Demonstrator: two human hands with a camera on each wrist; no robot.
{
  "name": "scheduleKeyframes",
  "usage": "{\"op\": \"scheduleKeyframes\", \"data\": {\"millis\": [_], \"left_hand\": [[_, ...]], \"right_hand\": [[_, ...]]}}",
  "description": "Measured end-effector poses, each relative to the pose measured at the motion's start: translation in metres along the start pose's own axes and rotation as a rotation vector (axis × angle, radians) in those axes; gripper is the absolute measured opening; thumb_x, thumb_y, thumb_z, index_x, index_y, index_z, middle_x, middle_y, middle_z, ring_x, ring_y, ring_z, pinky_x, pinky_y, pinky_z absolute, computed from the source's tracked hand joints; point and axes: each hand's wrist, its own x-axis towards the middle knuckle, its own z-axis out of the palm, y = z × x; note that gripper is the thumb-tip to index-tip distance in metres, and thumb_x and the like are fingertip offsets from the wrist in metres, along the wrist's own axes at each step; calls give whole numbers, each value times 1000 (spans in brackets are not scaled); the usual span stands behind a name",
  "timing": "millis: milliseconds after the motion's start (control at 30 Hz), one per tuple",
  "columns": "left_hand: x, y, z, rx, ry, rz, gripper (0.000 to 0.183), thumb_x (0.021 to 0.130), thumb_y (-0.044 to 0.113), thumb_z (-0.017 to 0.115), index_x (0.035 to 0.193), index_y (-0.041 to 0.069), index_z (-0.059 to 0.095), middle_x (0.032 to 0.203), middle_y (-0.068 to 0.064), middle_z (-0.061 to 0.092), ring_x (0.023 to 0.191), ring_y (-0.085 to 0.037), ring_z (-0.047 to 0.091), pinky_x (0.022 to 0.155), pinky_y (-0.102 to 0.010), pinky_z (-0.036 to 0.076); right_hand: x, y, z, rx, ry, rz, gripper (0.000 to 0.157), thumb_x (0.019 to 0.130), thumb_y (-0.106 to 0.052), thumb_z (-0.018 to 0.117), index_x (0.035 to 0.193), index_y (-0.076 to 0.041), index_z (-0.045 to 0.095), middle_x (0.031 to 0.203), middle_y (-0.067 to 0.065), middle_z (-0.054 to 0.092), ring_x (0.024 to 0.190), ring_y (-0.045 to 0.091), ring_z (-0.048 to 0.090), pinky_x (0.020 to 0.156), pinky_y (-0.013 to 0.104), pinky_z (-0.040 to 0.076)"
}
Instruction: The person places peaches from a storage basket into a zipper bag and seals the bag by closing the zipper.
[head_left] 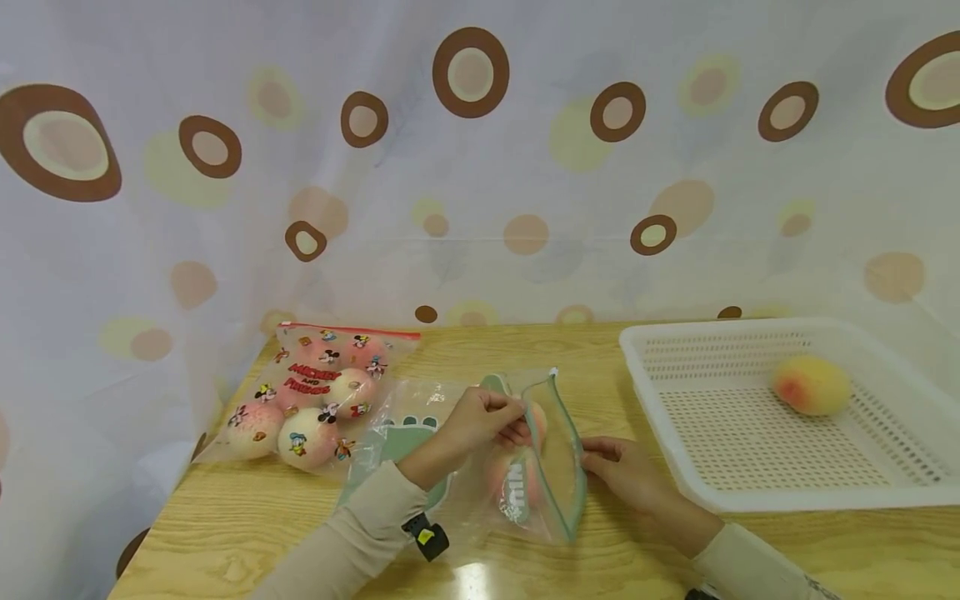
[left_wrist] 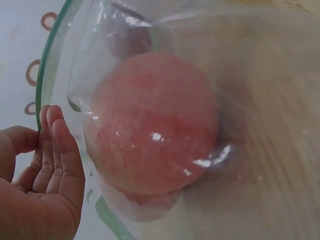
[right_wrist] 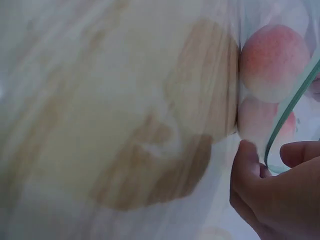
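A clear zip bag [head_left: 574, 493] with a green rim and green print lies on the table, its mouth spread apart toward the right. Inside rest two pink peaches, the larger-looking peach [left_wrist: 155, 120] filling the left wrist view. My left hand [head_left: 480, 427] pinches one side of the mouth between thumb and fingertips. On the opposite side, my right hand [head_left: 633, 479] grips the green rim, and the right wrist view shows its thumb and fingers [right_wrist: 246, 165] around that edge. One yellow peach [head_left: 812, 385] with a red blush sits in the white plastic basket [head_left: 693, 500].
At the left, a zip bag [head_left: 348, 332] with a red zip and cartoon prints holds several peaches. Its lower right touches or overlaps the green-rimmed bag. The wooden table [head_left: 480, 343] meets a white curtain [head_left: 480, 183] with brown rings behind.
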Motion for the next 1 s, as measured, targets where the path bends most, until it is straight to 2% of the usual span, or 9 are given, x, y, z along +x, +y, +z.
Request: {"op": "scheduleKeyframes", "data": {"millis": [133, 300, 400, 500, 600, 767, 833, 933, 1000], "left_hand": [[1, -1, 3, -5, -12, -1, 30, 96, 16, 59, 92, -12, 68, 70, -4, 70, 59, -8, 64, 60, -22, 56], [1, -2, 5, -8, -8, -16, 30, 96, 16, 59, 91, -12, 68, 69, -3, 69, 59, -8, 64, 59, -21, 55], [1, -2, 6, -9, -4, -23, 30, 97, 16, 58, 90, -12, 68, 68, -2, 68, 59, -8, 63, 58, -20, 55], [0, -2, 6, -9, -6, -24, 30, 97, 15, 57, 89, -12, 67, 67, -1, 67, 59, -8, 63, 57, -19, 54], [0, -1, 6, -11, -7, -25, 30, 97, 15, 57, 90, -13, 67, 67, -1, 67, 58, -8, 62, 57, -19, 54], [-1, -1, 5, -5, -3, -31, 30, 97, 15, 57, 91, -12, 68, 67, 0, 67, 59, -8, 63, 58, -20, 54], [-1, -1, 5, -3, -1, -33, 30, 97, 16, 57, 90, -12, 68, 67, 0, 67, 58, -8, 63, 58, -20, 54], [-1, 0, 5, 0, -4, -33, 30, 97, 15, 57, 90, -11, 68, 67, 0, 68, 58, -8, 63, 58, -20, 55], [-1, 1, 4, 3, -6, -28, 30, 97, 15, 57, 91, -12, 68, 68, -1, 68, 58, -8, 63, 58, -21, 55]], "right_hand": [[-5, -5, -1, -41, -23, -38, 45, 98, -8, 49, 135, 16, 38, 132, 31, 48, 116, 40, 53, 98, 49, 48], [-11, -18, -1, -118, -17, -50, 53, 99, -14, 49, 142, 10, 30, 145, 31, 31, 130, 49, 34, 102, 61, 38], [-18, -33, -3, -157, -33, -63, 57, 99, -19, 51, 144, 6, 28, 148, 30, 26, 134, 50, 26, 103, 66, 33], [-25, -52, -8, -190, -68, -127, 61, 99, -25, 51, 146, 4, 26, 149, 28, 26, 136, 49, 23, 102, 69, 29], [-31, -72, -16, -206, -80, -199, 61, 100, -29, 52, 147, 0, 28, 150, 23, 31, 136, 46, 27, 102, 68, 31], [-40, -101, -38, -255, -75, -296, 57, 101, -26, 51, 150, -9, 29, 150, 18, 32, 136, 44, 29, 101, 63, 37], [-41, -111, -51, -311, -53, -329, 56, 101, -25, 51, 150, -11, 29, 151, 17, 31, 136, 45, 30, 101, 59, 40], [-39, -122, -75, -430, 12, -394, 55, 100, -23, 53, 149, -11, 30, 151, 16, 33, 134, 41, 33, 103, 40, 44], [-37, -128, -94, -510, 62, -406, 57, 100, -23, 54, 150, -12, 29, 151, 17, 32, 134, 41, 32, 105, 42, 40]]}}
